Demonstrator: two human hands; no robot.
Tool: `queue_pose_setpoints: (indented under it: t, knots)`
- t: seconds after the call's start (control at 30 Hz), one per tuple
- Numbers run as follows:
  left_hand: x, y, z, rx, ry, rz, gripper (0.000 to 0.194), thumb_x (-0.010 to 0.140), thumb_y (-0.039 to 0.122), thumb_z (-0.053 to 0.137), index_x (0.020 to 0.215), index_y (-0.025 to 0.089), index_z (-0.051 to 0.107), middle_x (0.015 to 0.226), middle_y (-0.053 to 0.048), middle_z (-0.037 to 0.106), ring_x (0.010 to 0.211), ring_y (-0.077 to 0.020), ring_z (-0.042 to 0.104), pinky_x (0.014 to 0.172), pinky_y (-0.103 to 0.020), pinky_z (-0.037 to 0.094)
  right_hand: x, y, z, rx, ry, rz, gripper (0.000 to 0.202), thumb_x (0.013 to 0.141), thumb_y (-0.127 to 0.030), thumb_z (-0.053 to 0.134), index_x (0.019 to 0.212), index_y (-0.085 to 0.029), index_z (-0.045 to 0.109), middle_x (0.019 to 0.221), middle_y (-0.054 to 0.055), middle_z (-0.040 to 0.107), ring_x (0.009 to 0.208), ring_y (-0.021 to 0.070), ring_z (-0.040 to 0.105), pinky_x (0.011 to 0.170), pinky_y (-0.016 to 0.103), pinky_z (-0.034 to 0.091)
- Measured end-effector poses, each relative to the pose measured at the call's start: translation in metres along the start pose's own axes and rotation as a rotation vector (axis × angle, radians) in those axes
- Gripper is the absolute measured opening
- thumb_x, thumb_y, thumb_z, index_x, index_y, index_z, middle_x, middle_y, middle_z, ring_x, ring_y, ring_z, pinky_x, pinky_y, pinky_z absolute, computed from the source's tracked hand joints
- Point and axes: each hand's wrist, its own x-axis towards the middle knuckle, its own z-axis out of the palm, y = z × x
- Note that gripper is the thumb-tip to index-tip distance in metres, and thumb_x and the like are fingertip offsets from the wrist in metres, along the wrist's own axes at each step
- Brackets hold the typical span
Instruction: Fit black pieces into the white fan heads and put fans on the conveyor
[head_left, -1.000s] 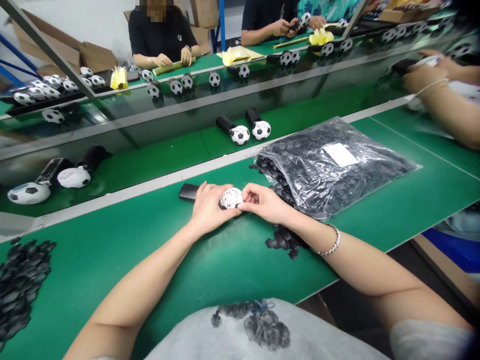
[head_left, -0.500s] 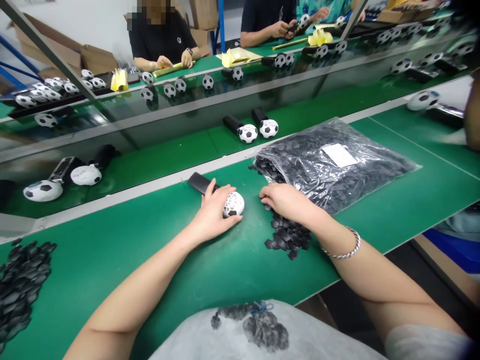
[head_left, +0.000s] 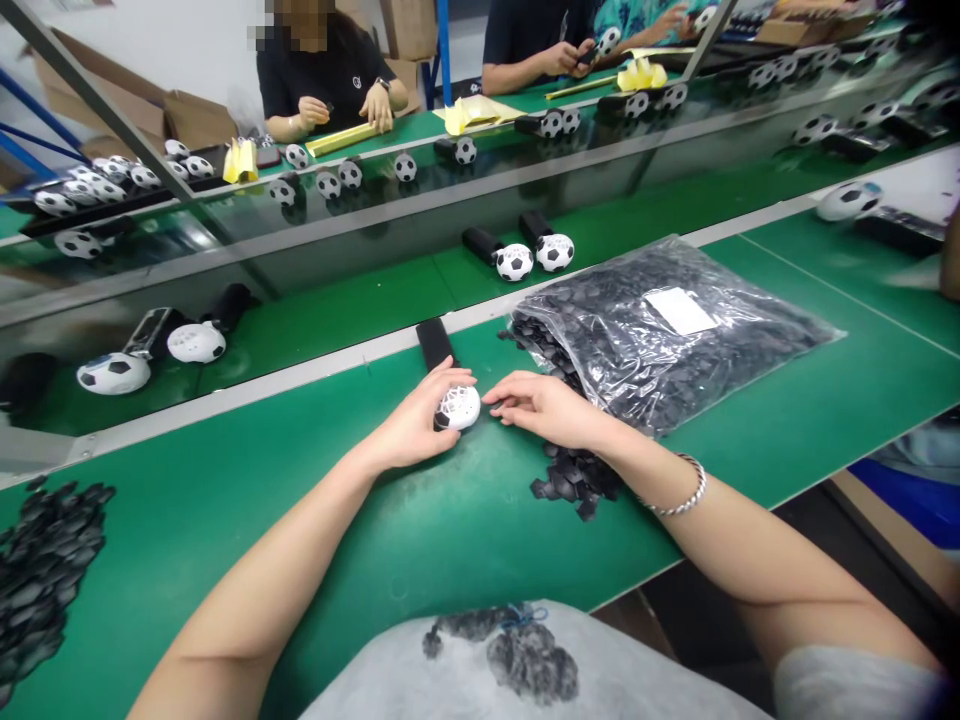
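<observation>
My left hand [head_left: 409,418] is wrapped round a white soccer ball piece [head_left: 459,408] with a black handle, keeping it down on the green table. The black handle [head_left: 435,345] points away from me. Several open pentagon outlines show on the ball's top. Just right of the ball, my right hand [head_left: 544,408] pinches a small dark piece [head_left: 496,405], its shape mostly hidden by the fingers. Below that wrist lies a pile of black pentagon pieces [head_left: 574,482]. More of them fill a clear plastic bag [head_left: 675,330] whose mouth faces my right hand.
Another heap of black pieces [head_left: 45,570] lies at the left. Behind a metal rail [head_left: 300,383], a green conveyor belt [head_left: 352,315] carries several soccer balls with black handles. Co-workers sit across it, one with a yellow strip [head_left: 341,140]. A cardboard box [head_left: 97,95] stands far left.
My right hand has moved left from the pile to the ball. My left hand has turned the ball so its handle points more straight away. Balls on the near belt have shifted right.
</observation>
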Motion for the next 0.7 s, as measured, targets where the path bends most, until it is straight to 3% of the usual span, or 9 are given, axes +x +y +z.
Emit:
queue_pose_setpoints:
  t: [0.2, 0.37, 0.57, 0.7]
  knots:
    - [0.000, -0.005, 0.000, -0.049, 0.035, 0.044, 0.053, 0.064, 0.011, 0.059, 0.115, 0.019, 0.048, 0.130, -0.009, 0.048, 0.134, -0.0260, 0.023, 0.109, -0.046, 0.023, 0.002, -0.006, 0.001, -0.213, 0.083, -0.204, 0.016, 0.081, -0.013, 0.058, 0.089, -0.020, 0.069, 0.087, 0.004, 0.063, 0.084, 0.0151, 0.060, 0.081, 0.030, 0.048]
    - [0.002, -0.006, 0.002, -0.065, 0.046, 0.057, 0.051, 0.064, 0.012, 0.061, 0.114, 0.019, 0.050, 0.128, -0.008, 0.049, 0.133, -0.0259, 0.025, 0.108, -0.045, 0.025, 0.000, -0.008, -0.001, -0.222, 0.035, -0.255, 0.019, 0.081, -0.014, 0.059, 0.096, -0.020, 0.068, 0.089, 0.004, 0.064, 0.082, 0.0140, 0.060, 0.077, 0.027, 0.049]
    - [0.001, -0.006, 0.004, -0.056, 0.053, 0.072, 0.052, 0.064, 0.010, 0.059, 0.114, 0.019, 0.049, 0.127, -0.008, 0.049, 0.134, -0.0250, 0.024, 0.109, -0.045, 0.024, -0.001, -0.008, 0.000, -0.268, 0.176, -0.361, 0.013, 0.084, -0.019, 0.057, 0.090, -0.020, 0.069, 0.083, 0.004, 0.063, 0.077, 0.0138, 0.059, 0.071, 0.026, 0.049]
    - [0.001, -0.005, 0.005, -0.045, 0.045, 0.078, 0.052, 0.064, 0.010, 0.058, 0.114, 0.018, 0.048, 0.127, -0.009, 0.049, 0.133, -0.0252, 0.025, 0.108, -0.045, 0.025, -0.001, -0.011, 0.004, -0.220, 0.161, -0.354, 0.009, 0.080, -0.016, 0.062, 0.087, -0.017, 0.067, 0.081, 0.003, 0.066, 0.076, 0.0135, 0.061, 0.072, 0.025, 0.049]
